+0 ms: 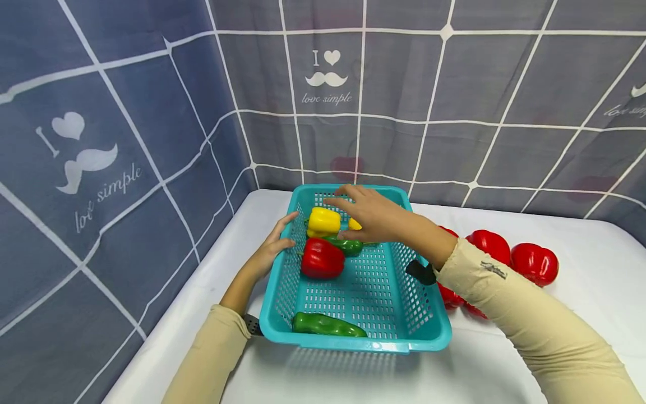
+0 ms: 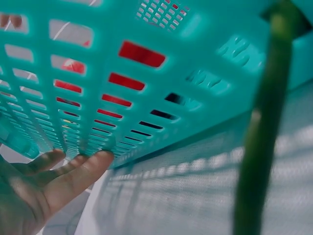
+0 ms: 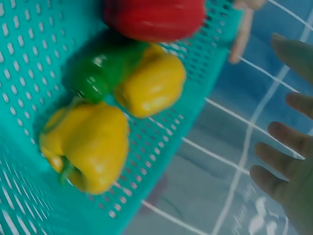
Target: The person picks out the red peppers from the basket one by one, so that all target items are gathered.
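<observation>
A turquoise plastic basket (image 1: 353,344) stands on the white table, its sides full of slots. At its left side is my left hand (image 1: 270,251), with extended fingertips (image 2: 100,159) right at the outer wall in the left wrist view. My right hand (image 1: 372,216) is over the basket's far half, holding nothing, its fingers spread in the right wrist view. Inside lie a red bell pepper (image 1: 323,259), a yellow bell pepper (image 1: 323,220), a second yellow bell pepper (image 3: 95,147) partly hidden by my right hand in the head view, and a green pepper (image 1: 348,245). A long green pepper (image 1: 328,325) lies along the near wall.
Several red bell peppers (image 1: 535,264) sit on the table right of the basket, partly behind my right forearm. Grey tiled-pattern cloth (image 1: 393,78) rises behind the table and along its left side. A slim green strip (image 2: 259,132) crosses the left wrist view close up.
</observation>
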Demonstrator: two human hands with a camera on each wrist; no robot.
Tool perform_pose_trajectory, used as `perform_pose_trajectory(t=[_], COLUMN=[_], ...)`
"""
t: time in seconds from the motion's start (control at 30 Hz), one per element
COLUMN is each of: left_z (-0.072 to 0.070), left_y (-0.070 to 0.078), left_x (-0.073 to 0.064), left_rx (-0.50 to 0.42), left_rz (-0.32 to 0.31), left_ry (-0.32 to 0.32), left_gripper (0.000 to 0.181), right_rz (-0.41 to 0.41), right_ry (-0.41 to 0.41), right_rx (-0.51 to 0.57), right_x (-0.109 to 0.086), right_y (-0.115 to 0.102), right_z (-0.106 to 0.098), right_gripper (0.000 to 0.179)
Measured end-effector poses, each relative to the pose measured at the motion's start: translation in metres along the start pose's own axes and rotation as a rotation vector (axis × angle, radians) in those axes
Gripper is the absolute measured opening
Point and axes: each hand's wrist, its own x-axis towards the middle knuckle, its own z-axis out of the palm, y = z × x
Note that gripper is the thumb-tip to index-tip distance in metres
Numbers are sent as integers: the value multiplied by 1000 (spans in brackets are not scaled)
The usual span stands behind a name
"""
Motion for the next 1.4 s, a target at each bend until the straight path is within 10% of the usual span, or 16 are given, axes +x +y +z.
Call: perform_pose_trajectory(t=[0.57,0.8,1.4], left_z=[12,8,4], left_y=[1,2,-1], left_x=[4,2,2], left_rx=[8,6,-35], left_rz=[-13,-8,3], left_ry=[-9,-10,-19], left_gripper=[67,67,69], right_rz=[25,11,-120], right_ry=[-331,-453,-423], right_rx=[126,14,-82], right_x=[2,8,20], right_y=[-5,-8,-19], right_z=[55,64,75], right_gripper=[99,106,98])
